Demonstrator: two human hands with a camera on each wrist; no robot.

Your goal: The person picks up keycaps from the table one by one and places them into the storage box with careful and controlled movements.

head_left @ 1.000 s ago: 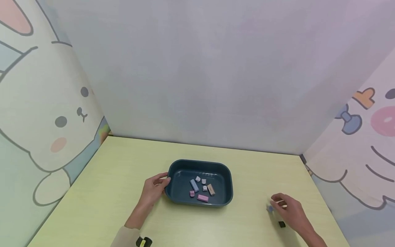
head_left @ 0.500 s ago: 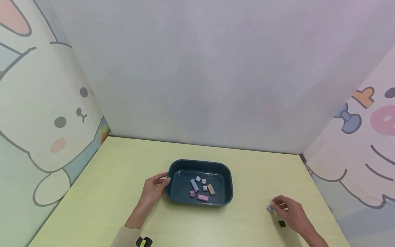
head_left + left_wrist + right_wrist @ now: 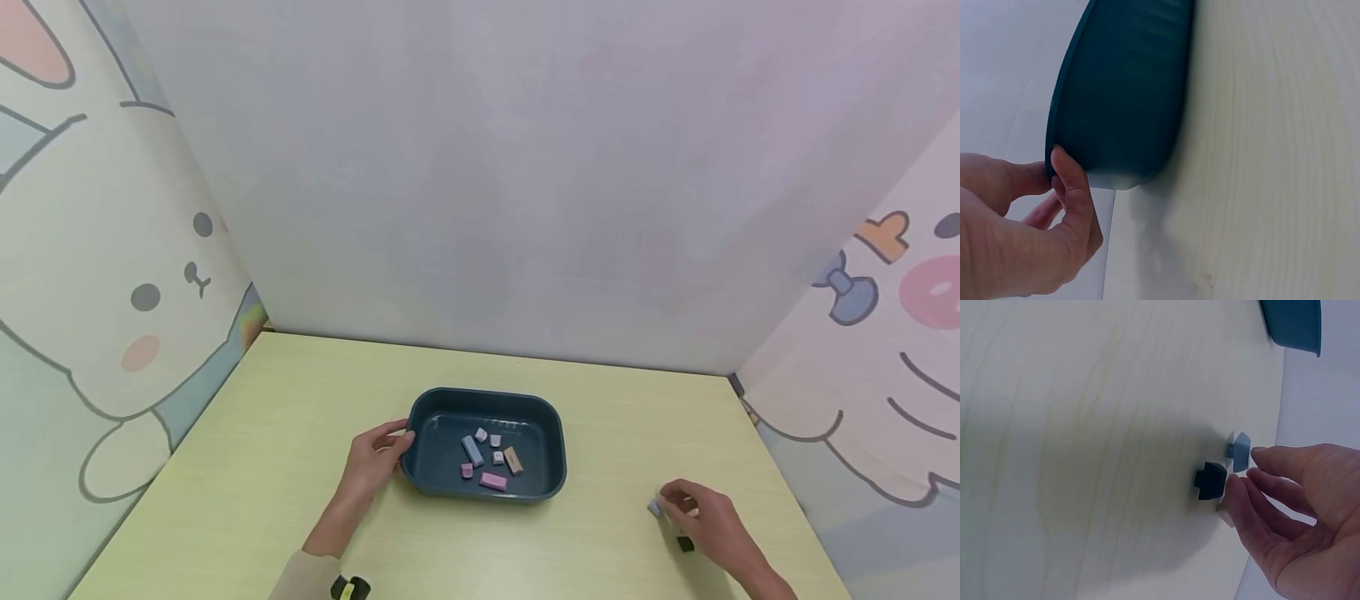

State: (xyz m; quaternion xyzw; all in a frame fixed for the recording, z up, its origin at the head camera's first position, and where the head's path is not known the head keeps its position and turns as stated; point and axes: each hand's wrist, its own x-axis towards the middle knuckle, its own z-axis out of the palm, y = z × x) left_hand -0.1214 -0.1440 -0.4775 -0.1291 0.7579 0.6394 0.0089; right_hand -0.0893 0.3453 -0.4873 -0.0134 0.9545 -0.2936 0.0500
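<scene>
My left hand [image 3: 371,460] grips the left rim of a dark teal plastic tray [image 3: 551,492]; in the left wrist view, thumb and fingers pinch its edge. Several small keycaps lie inside: a long blue one [image 3: 472,451], a pink one [image 3: 493,482], a tan one [image 3: 513,461] and some white ones. To the right, my right hand [image 3: 708,521] pinches with its fingertips at a small blue keycap [image 3: 1242,452], low at the tabletop. Beside it sits a black keycap [image 3: 1212,481], and a pale piece [image 3: 1225,515] is partly hidden behind a finger.
The pale wood-grain table [image 3: 322,375] reaches back to a plain wall [image 3: 480,208]. Cartoon-printed side walls close in the left and right. Near the left sleeve a black and yellow object [image 3: 350,587] shows at the bottom edge.
The small blue keycap, blurred a second ago, now lies still. My right hand has shifted slightly down and right, showing more of the keycap. The left hand and tray have not moved.
</scene>
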